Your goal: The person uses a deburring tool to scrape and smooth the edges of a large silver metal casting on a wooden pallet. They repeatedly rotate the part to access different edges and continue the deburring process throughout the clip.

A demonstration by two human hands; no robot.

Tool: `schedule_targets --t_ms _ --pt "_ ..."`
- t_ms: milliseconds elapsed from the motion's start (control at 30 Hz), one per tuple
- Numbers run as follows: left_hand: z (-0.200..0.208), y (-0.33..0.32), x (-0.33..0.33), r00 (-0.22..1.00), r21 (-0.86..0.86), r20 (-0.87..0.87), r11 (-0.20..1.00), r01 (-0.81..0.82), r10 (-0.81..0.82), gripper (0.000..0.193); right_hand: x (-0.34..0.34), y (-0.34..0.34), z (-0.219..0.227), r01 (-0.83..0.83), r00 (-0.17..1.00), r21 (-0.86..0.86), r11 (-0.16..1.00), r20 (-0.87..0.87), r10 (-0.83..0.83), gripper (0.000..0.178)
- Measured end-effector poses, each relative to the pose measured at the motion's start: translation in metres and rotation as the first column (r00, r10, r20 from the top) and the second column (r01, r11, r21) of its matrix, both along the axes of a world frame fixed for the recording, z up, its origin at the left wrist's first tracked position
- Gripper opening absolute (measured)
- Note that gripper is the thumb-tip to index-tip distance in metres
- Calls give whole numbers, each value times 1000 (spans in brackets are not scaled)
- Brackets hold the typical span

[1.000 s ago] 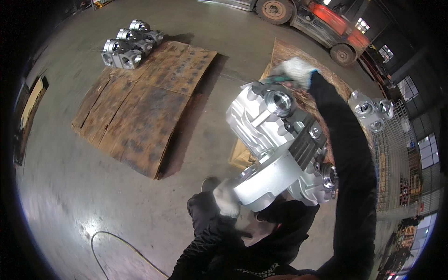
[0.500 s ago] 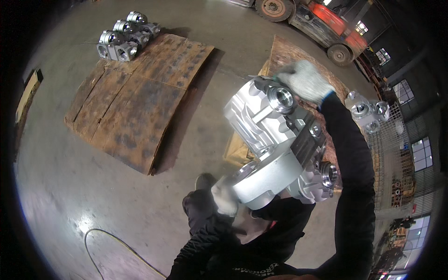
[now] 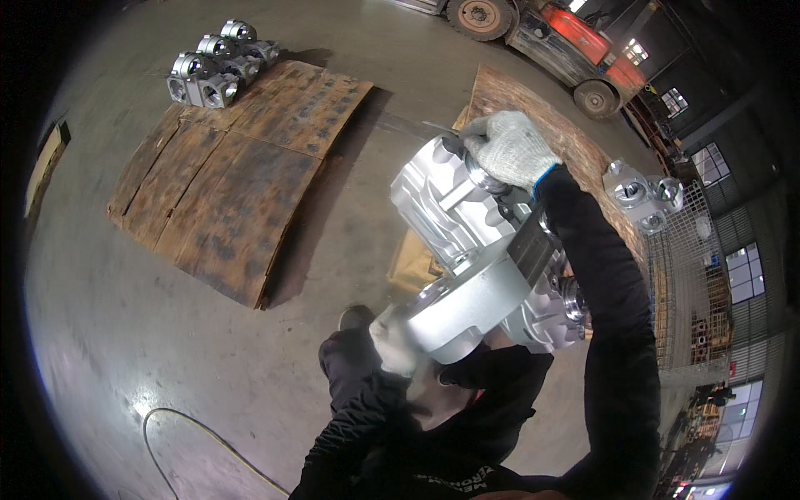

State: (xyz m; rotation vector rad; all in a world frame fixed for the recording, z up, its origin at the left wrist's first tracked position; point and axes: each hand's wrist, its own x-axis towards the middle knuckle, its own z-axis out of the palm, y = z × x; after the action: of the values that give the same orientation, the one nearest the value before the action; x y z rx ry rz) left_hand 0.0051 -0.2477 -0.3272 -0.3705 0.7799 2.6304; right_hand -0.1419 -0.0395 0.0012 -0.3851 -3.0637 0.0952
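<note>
A large silver metal casting (image 3: 475, 308) with ribs, round ports and a dark flat face fills the middle, tilted in front of my legs. My left hand (image 3: 393, 340), in a pale knit glove and slightly blurred, grips the casting's near left edge; its fingertips are partly hidden. At the casting's far end is my right hand (image 3: 512, 150), also gloved. Its fingers are curled beside a round machined port, which it partly covers. A thin, flat strip-like tool (image 3: 439, 127) sticks out to the left from that hand; its exact kind does not show.
Several similar castings (image 3: 212, 71) stand at the far end of a worn wooden board (image 3: 225, 183) on the left. Another board (image 3: 533, 104) lies beyond the casting, with one more casting (image 3: 637, 196) at its right. A forklift (image 3: 550, 42) stands behind; a hose (image 3: 200, 417) lies lower left.
My right hand has moved down and left, from beyond the round port to over it. The whole view has shifted slightly, and my left hand stays at the casting's edge.
</note>
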Motion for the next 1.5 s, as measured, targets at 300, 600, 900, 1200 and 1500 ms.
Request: schedule_targets --t_ms 300,600,900,1200,1500 --pt "16 -15 -12 970 -189 -107 962 195 -218 18 0 -11 11 -72 987 47 996 150 65 32" --pt "35 -9 -13 975 -291 -217 956 -22 -44 30 -16 -22 19 -139 977 138 981 181 113 35" --pt "70 -10 -22 987 -300 -155 954 -3 -46 33 -1 -46 15 -152 986 268 951 110 127 26" --pt "102 -13 -31 742 -568 -662 719 -401 -108 31 16 -36 -31 -208 969 377 902 -46 243 29" --pt "117 -11 -37 867 -454 -448 891 -11 -217 34 29 -46 -32 -271 961 368 889 56 270 24"
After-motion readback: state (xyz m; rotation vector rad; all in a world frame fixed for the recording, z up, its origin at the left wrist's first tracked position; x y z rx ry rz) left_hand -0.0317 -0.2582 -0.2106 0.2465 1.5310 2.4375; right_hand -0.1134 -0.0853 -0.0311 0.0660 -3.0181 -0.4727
